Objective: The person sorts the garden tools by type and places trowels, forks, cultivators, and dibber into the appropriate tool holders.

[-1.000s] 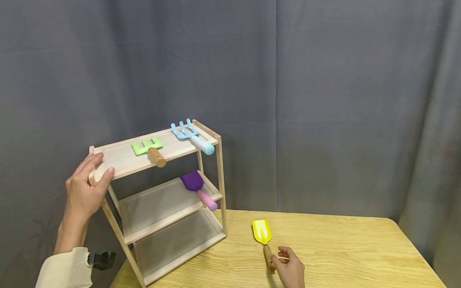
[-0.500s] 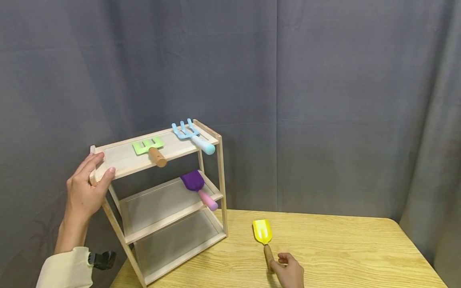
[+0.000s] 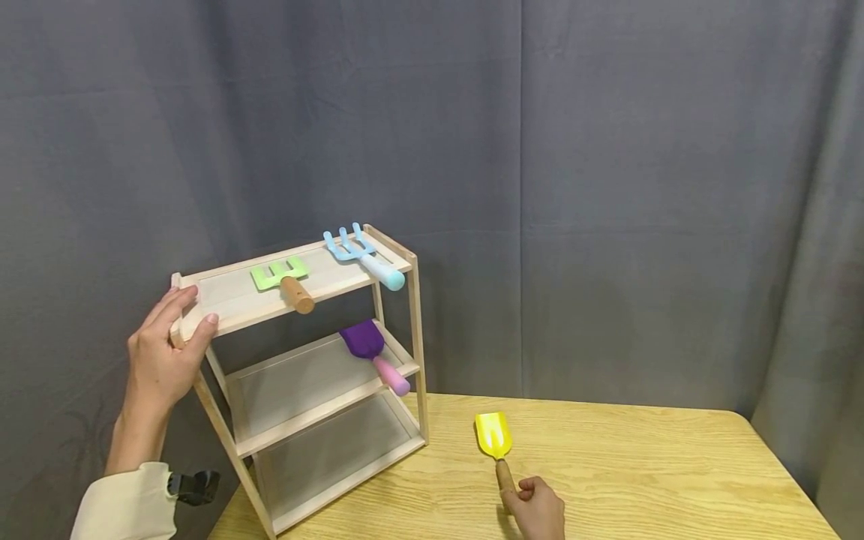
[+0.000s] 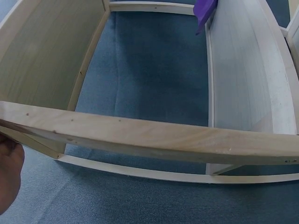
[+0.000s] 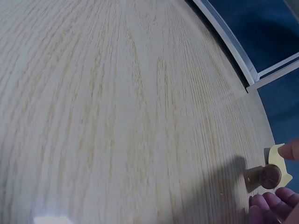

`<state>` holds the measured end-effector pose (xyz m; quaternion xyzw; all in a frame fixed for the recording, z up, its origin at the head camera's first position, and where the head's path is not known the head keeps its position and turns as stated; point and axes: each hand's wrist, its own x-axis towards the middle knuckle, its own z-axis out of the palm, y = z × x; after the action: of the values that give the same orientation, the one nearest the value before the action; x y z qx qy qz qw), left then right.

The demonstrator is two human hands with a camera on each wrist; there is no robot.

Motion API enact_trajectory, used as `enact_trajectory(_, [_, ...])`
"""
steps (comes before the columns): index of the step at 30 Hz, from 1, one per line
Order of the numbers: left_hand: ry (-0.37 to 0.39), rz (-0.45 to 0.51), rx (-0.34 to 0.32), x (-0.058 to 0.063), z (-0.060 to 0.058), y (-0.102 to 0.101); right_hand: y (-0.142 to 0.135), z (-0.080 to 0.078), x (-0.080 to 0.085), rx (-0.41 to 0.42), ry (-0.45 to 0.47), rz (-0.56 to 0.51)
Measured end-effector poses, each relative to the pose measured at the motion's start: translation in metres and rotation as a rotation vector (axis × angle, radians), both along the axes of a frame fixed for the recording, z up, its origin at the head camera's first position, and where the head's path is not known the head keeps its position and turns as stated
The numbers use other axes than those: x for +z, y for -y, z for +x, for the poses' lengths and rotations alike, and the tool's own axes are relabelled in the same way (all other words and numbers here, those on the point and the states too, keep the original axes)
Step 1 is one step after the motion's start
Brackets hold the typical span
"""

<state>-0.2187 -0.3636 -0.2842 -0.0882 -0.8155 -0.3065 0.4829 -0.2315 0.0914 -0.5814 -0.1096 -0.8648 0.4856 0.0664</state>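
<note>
My left hand [image 3: 158,349] holds the upper left corner of a light wooden three-tier shelf [image 3: 324,405], thumb on the top board's front edge. At lower right, my right hand [image 3: 538,510] straddles the wooden handle of a yellow toy shovel [image 3: 494,435] lying on the table. The right wrist view shows the thumb on one side of the handle end [image 5: 270,176] and loosely bent fingers on the other, with a gap between thumb and handle. On the top board lie a green rake [image 3: 280,274] and a blue rake [image 3: 351,247]. A purple shovel [image 3: 364,341] with a pink handle is on the middle board.
The yellowish wooden table [image 3: 641,465] reaches right of the shelf, its back edge near a grey curtain [image 3: 607,210]. The handles of both rakes and the purple shovel jut past the boards' front edges.
My right hand has shifted slightly left, bringing the thumb over the yellow shovel's handle. The shovel and my left hand on the shelf stay put; the view drifts slightly.
</note>
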Motion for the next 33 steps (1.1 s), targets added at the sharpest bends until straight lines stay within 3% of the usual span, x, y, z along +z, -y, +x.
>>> enact_trajectory(7, [-0.009,-0.004,-0.005,0.0006,-0.0001,-0.0001,0.0047,-0.0019,-0.0007,-0.003,0.017,0.036])
enact_trajectory(16, [-0.007,-0.001,0.000,0.0000,0.0002,-0.0004,0.0068,-0.0035,-0.0025,0.053,-0.022,0.133])
enact_trajectory(33, [0.009,0.000,0.000,0.0001,0.0010,-0.0010,0.0081,-0.0042,-0.0004,-0.003,-0.050,0.168])
